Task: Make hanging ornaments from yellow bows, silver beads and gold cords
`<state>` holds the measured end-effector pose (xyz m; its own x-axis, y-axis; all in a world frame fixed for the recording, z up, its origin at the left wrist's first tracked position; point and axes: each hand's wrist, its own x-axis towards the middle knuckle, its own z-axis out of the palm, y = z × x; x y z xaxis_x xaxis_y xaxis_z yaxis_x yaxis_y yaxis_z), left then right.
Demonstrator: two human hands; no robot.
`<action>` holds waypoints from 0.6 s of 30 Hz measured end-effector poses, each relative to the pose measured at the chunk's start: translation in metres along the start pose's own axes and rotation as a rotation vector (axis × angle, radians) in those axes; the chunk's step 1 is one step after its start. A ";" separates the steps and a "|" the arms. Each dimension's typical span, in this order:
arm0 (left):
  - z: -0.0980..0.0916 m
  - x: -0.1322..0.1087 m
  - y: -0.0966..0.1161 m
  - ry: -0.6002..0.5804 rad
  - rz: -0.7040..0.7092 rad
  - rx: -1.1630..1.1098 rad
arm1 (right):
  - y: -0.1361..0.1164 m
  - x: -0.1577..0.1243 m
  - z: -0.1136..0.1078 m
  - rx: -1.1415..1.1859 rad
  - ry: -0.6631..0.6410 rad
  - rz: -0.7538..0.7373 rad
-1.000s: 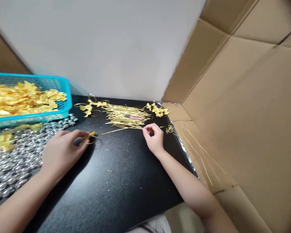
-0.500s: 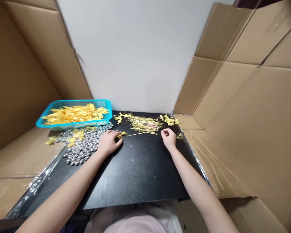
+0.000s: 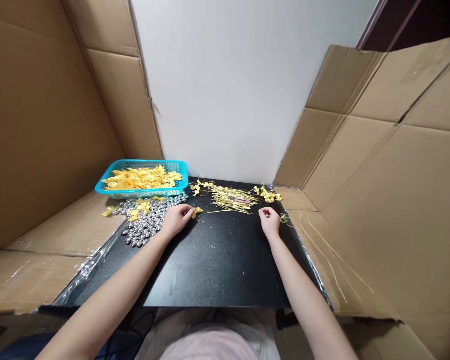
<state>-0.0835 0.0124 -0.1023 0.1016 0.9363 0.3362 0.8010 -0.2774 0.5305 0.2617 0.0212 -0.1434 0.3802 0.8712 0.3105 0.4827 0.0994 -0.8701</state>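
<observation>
Pinching a yellow bow (image 3: 198,212) btwn thumb and fingertips, your L hand (image 3: 175,220) is nearly closed, just right of the beads, above the black table (image 3: 217,280). Your R hand (image 3: 270,222) is well apart from it, fingers curled in toward the thumb; can't tell if they meet or grip anything.

Around you, L to R: blue basket (image 3: 142,192) at the back, w/ a heap of yellow bows (image 3: 142,178) inside. Silver beads (image 3: 144,232) spread in front of it, right up beside your L hand, so that side's crowded; a few loose bows (image 3: 134,215) lie on them. Next, a small bow cluster (image 3: 197,189) nr the back edge. Mid-table, beyond and btwn your hands, a pile of gold strips (image 3: 225,196) w/ a pink tool (image 3: 242,200) on top, too small to ID. Then a 2nd bow cluster (image 3: 269,195) past your R hand, and a curl of thin strip (image 3: 284,218) just right of it, nr the cardboard wall (image 3: 397,200).
</observation>
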 end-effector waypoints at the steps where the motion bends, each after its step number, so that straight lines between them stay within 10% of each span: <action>1: 0.000 -0.001 0.002 0.007 -0.004 -0.029 | 0.000 0.000 -0.001 -0.001 -0.001 0.004; 12: -0.044 0.041 0.086 -0.057 0.226 -0.274 | -0.002 -0.003 0.001 0.000 -0.005 -0.024; 18: -0.035 0.073 0.137 -0.187 0.311 -0.355 | -0.011 -0.005 -0.001 0.040 -0.071 -0.094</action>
<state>0.0130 0.0353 0.0216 0.4335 0.8112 0.3924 0.4694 -0.5750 0.6702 0.2550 0.0151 -0.1357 0.2775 0.8888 0.3648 0.4812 0.2001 -0.8535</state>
